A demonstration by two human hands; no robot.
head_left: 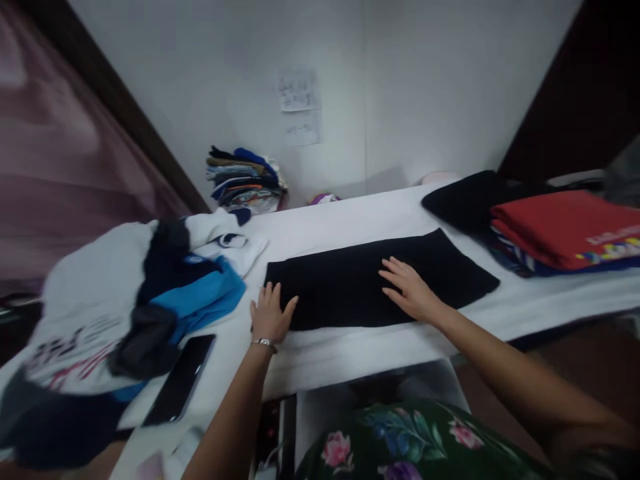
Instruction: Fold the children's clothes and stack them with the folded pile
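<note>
A black folded garment (pixel 340 287) lies flat and lengthwise on the white-covered table (pixel 345 217); its exact kind cannot be made out. My left hand (pixel 270 315) rests on its left end, fingers spread and pointing away from me, with a bracelet at the wrist. Toward the garment's right half, my right hand (pixel 407 290) lies with its fingers apart on the dark cloth. Neither hand grasps anything.
Loose clothes (pixel 105 287) are heaped on the left, beside a dark phone (pixel 183 380). Folded red clothing (pixel 565 227) sits on a stack at right, near another black garment (pixel 465 200). A clothes pile (pixel 245 177) stands against the wall, below paper notes (pixel 299 92).
</note>
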